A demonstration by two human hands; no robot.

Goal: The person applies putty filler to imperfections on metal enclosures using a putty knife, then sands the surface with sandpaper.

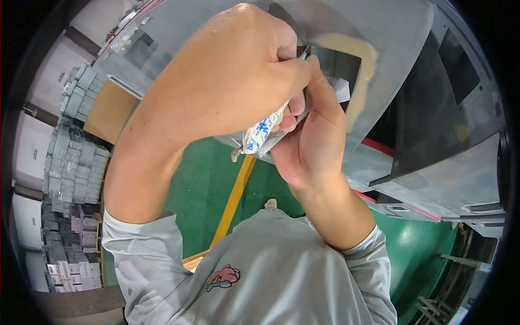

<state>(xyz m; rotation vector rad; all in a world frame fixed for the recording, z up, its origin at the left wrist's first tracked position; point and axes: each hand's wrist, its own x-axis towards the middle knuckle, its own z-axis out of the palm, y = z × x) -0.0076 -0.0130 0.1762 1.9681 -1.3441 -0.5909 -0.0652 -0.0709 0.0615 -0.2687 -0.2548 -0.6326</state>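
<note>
- Your left hand (pixel 284 70) is at the top middle of the frame. It is curled up with its fingers bent in, and it has hold of a white packet (pixel 262 131).
- Your right hand (pixel 322 122) is just to the right of it. It is partly closed, with its thumb up by your left thumb. Some of its fingers are hidden, so I cannot tell if it grips anything.
- The packet is between your two hands, a bit above the middle of the frame. It is long and thin, with blue marks, and it tilts. Its low end, at the left, is bunched into a little twist.
- A pale loose sheet (pixel 342 89) pokes out behind your right hand. I cannot tell what it is made of.
- Past your hands, at the top right, is a big grey panel (pixel 398 40). It has a hole with square sides, and a tan band (pixel 370 62) goes along its edge.
- Below your hands is a green floor (pixel 203 179) with a yellow line (pixel 234 197) on it.
- On the left side, a brown board (pixel 111 111) stands near tall piles of grey boxes (pixel 73 165).
- Your shirt (pixel 281 271) is light grey, with a small pink picture on it.
</note>
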